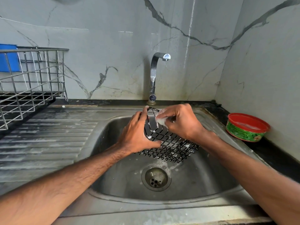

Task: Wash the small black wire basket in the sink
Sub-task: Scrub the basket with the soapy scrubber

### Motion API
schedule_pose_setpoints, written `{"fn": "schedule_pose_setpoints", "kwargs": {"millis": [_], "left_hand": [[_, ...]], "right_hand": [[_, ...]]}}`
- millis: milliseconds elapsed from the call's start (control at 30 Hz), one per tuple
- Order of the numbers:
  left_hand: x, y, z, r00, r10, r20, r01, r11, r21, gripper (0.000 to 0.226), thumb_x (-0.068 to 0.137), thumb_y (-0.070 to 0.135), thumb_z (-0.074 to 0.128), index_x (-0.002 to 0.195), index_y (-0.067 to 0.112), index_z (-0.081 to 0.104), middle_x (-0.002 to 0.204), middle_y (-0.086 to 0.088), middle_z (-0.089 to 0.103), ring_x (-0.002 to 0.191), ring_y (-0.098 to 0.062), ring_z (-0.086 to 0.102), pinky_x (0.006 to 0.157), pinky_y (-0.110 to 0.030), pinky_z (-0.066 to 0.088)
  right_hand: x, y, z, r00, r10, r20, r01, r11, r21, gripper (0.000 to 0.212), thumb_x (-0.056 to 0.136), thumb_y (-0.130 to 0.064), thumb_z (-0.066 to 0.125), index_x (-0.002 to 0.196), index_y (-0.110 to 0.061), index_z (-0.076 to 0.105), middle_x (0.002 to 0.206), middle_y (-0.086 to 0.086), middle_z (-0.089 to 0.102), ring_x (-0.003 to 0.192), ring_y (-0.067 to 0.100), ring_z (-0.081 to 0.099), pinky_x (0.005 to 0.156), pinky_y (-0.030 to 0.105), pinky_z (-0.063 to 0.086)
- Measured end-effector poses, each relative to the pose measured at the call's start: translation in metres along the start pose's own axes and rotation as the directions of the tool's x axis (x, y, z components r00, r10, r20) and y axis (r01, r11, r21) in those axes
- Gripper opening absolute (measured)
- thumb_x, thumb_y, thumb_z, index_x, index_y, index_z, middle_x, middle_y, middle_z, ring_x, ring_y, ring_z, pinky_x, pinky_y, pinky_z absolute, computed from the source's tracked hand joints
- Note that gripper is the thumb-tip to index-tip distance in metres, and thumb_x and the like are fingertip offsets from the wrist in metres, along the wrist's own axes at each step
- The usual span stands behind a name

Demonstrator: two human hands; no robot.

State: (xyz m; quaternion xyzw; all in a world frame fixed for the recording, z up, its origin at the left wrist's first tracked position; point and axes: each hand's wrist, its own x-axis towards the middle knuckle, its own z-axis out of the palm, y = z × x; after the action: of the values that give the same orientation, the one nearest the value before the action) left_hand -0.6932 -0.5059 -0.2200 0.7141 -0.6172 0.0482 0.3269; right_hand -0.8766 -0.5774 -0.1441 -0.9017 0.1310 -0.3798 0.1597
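**Basket (170, 145) mid-scrub over the sink (113, 184)**

Basket was the small black wire one, held tilted over the steel bowl, far end raised toward the tap (153, 75) and near end dipping down above the drain (156, 177). Couldn't tell whether the low edge actually touched the bowl. Bits of white foam clung to the wires and there were more suds around the drain.

Left hand (138, 133) gripped the basket's left side, fingers (141, 114) curled over the raised rim and thumb hooked under a lower wire. Right hand (181, 120) came in from the other side, its fingers pinched together on a sudsy whitish pad (159, 118) that was pressed against the raised end's rim. So both hands were clamped on something, neither one loose.

Off to the right, a red-rimmed green tub (246, 127) with foam inside sat on the dark desk (267, 150), tucked near the corner of the marble-look wall. On the left a steel wire rack (32, 78) stood at the back of the ribbed drainboard (40, 135), with something blue (9, 57) behind it.
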Motion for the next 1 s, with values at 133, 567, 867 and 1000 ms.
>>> {"fn": "schedule_pose_setpoints", "kwargs": {"millis": [133, 567, 867, 1000], "left_hand": [[0.0, -0.002, 0.0, 0.999, -0.021, 0.025, 0.021, 1.0, 0.007, 0.157, 0.051, 0.075, 0.09, 0.167, 0.024, -0.002, 0.164, -0.008, 0.03, 0.144, -0.027, 0.043, 0.11, -0.058, 0.049], [0.001, -0.007, -0.003, 0.999, -0.036, 0.041, 0.038, 0.998, -0.045, 0.156, 0.041, 0.085, 0.069, 0.166, 0.026, -0.002, 0.159, -0.006, 0.039, 0.138, -0.022, 0.047, 0.109, -0.05, 0.052], [0.004, -0.014, 0.002, 0.993, -0.097, 0.064, 0.1, 0.994, -0.044, 0.156, 0.041, 0.088, 0.072, 0.164, 0.034, -0.006, 0.162, -0.008, 0.034, 0.143, -0.026, 0.044, 0.108, -0.06, 0.049], [0.004, -0.012, 0.002, 0.995, -0.078, 0.069, 0.08, 0.996, -0.035, 0.155, 0.041, 0.088, 0.071, 0.162, 0.037, -0.009, 0.162, -0.008, 0.034, 0.142, -0.026, 0.045, 0.107, -0.059, 0.051]], "right_hand": [[-0.002, 0.001, 0.006, 1.0, -0.013, -0.018, 0.013, 1.0, -0.017, 0.034, 0.081, 0.015, 0.062, 0.095, -0.008, 0.082, 0.104, 0.001, 0.078, 0.094, -0.007, 0.07, 0.081, 0.016, 0.058], [-0.022, 0.028, -0.019, 0.941, 0.336, 0.05, -0.328, 0.936, -0.126, 0.035, 0.082, 0.015, 0.062, 0.095, -0.012, 0.08, 0.114, 0.004, 0.075, 0.086, 0.003, 0.072, 0.056, 0.01, 0.054], [-0.015, 0.029, -0.014, 0.926, 0.373, -0.054, -0.373, 0.889, -0.266, 0.037, 0.083, 0.011, 0.067, 0.116, -0.004, 0.073, 0.12, 0.009, 0.073, 0.095, 0.014, 0.071, 0.08, 0.011, 0.052], [-0.015, 0.034, -0.022, 0.903, 0.406, -0.141, -0.429, 0.867, -0.254, 0.029, 0.078, 0.01, 0.073, 0.098, -0.012, 0.072, 0.092, 0.004, 0.073, 0.076, 0.013, 0.069, 0.064, 0.02, 0.058]]}}
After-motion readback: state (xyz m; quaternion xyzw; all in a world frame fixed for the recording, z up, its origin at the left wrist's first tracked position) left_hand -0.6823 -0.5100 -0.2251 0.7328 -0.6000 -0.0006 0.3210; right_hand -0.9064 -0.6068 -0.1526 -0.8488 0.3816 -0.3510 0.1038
